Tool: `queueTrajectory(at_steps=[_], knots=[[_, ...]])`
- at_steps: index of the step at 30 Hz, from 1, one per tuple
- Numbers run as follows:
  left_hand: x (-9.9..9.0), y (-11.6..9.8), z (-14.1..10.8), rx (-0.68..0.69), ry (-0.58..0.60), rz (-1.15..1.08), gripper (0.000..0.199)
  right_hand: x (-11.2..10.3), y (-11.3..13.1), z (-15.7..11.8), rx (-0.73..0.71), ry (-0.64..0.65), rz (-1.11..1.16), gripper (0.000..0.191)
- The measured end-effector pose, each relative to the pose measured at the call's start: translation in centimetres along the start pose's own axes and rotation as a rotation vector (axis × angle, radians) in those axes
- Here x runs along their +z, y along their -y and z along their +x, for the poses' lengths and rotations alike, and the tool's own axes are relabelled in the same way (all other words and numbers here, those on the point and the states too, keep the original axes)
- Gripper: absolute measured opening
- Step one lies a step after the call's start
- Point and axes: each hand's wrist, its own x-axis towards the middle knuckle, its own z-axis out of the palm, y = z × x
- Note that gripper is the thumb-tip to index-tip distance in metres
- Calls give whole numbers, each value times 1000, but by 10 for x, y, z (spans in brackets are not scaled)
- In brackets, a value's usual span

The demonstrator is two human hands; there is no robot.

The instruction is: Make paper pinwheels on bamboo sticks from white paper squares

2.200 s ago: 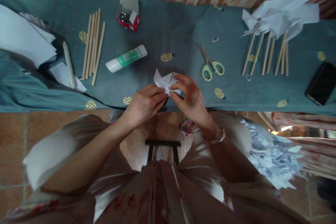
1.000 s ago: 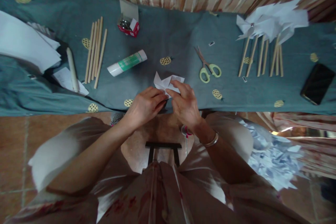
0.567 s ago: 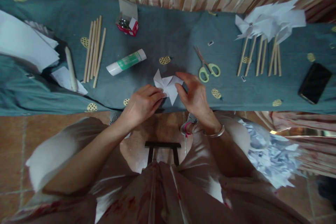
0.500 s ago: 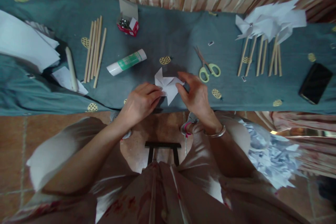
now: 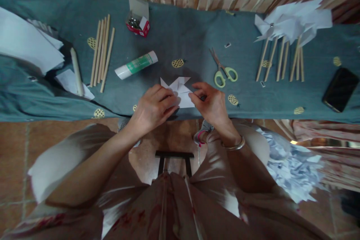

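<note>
Holds white paper [image 5: 184,99] in left hand [image 5: 153,107], thumb and fingers pinched together over its left part, at mid-length of bench [image 5: 253,105], close to the front edge. Shows flat creases and sharp triangular points, pinwheel-like. Meets the paper's right edge with right hand [image 5: 212,105], thumb and forefinger narrowly set; cannot tell whether gripping. Has beneath a wrinkled teal cloth [image 5: 194,37]. Includes, past the left hand, a smooth white tube [image 5: 137,65] with a green band, slim round wooden sticks [image 5: 100,52] and a red card box [image 5: 139,28]; beyond the right, green-handled metal scissors [image 5: 221,71] and overlapping paper pinwheels [image 5: 298,20].
</note>
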Motion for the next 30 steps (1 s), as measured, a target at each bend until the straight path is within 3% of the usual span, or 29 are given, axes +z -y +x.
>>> queueTrajectory(at_steps=[5, 19, 25, 30], knots=[[6, -7, -2, -7, 95, 4, 17, 0, 0, -2, 9, 36, -12, 17], [6, -9, -2, -15, 81, 46, 21, -7, -1, -2, -43, 23, -25, 13], [7, -8, -3, -17, 81, 54, 21, -8, -15, 3, -189, 63, 116, 22], [6, -9, -3, -13, 89, 57, 22, -7, -20, 5, -258, 128, 196, 17]])
